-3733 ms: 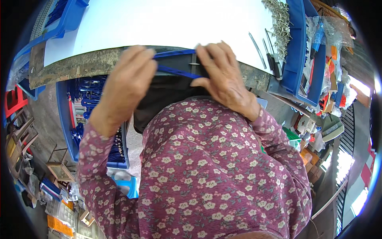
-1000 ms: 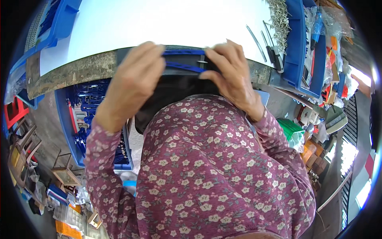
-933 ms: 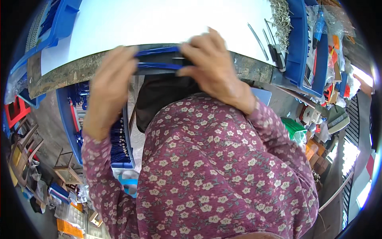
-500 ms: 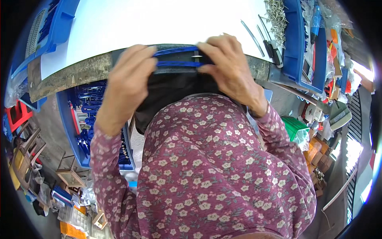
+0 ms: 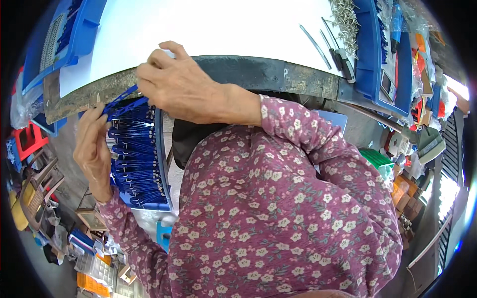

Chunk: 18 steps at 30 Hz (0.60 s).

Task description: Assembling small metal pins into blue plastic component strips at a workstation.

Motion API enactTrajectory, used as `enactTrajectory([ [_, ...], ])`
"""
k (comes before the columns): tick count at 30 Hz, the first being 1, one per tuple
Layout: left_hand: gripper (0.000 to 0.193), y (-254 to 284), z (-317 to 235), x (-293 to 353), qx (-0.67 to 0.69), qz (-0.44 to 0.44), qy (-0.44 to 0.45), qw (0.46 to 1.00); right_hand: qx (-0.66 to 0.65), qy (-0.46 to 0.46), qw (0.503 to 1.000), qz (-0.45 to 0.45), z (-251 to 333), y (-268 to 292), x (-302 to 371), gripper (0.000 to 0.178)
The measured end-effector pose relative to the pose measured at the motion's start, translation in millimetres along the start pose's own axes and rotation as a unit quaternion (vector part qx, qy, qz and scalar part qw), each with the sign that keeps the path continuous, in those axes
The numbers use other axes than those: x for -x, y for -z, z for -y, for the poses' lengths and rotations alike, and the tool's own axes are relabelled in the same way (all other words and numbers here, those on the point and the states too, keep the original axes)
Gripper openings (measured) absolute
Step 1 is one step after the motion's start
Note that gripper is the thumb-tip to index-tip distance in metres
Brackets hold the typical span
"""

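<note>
Over a blue bin (image 5: 169, 196) at my left, I hold a slim blue strip piece (image 5: 120, 100) between both hands. The fingers of my right hand (image 5: 174, 88) pinch its upper end by the table edge, with my right arm reaching across my body. My left hand (image 5: 93, 149) has its fingertips closed on the lower left end, above the bin's far left part. In the bin, many similar blue strip pieces (image 5: 136, 166) lie stacked in rows, with shiny metal rivet-like ends along the right side. The fingertips partly hide the held piece's ends.
The worktable has a white top (image 5: 198, 30) and a worn dark front edge (image 5: 238, 70). At its right lie a heap of metal rivets (image 5: 345, 22), thin tools (image 5: 343, 62) and a blue tray (image 5: 365, 54). Another blue tray (image 5: 82, 37) stands at the left. A red stool (image 5: 31, 141) is on the floor.
Both hands have moved left from the middle of the table edge to above the bin, carrying the blue strip piece. My right arm now crosses in front of me.
</note>
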<state>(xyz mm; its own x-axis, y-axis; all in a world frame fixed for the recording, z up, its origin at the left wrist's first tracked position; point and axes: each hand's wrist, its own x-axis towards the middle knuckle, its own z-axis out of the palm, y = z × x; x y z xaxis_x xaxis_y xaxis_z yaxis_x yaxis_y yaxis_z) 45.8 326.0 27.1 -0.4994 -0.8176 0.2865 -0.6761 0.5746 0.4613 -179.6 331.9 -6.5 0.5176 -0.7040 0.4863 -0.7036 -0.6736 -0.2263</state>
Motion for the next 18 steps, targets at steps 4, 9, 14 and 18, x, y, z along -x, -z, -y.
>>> enactTrajectory([
  [4, 0.017, -28.0, -42.3, -17.9, 0.032, 0.002, -0.080, 0.996, -0.050, -0.096, 0.993, 0.054, -10.8, 44.0, 51.2, 0.034],
  [9, 0.011, -78.7, -74.6, -51.2, 0.106, 0.021, -0.173, 0.979, -0.016, -0.188, 0.980, 0.069, -21.7, 88.4, 97.7, 0.039],
  [14, 0.015, -58.9, -49.5, -40.9, 0.043, 0.017, -0.145, 0.988, -0.034, -0.168, 0.985, -0.001, -16.9, 55.6, 79.4, 0.039],
  [18, 0.019, -19.4, -9.4, -12.4, 0.030, 0.002, -0.081, 0.996, -0.057, -0.065, 0.996, -0.014, -4.0, 11.4, 20.8, 0.026],
])
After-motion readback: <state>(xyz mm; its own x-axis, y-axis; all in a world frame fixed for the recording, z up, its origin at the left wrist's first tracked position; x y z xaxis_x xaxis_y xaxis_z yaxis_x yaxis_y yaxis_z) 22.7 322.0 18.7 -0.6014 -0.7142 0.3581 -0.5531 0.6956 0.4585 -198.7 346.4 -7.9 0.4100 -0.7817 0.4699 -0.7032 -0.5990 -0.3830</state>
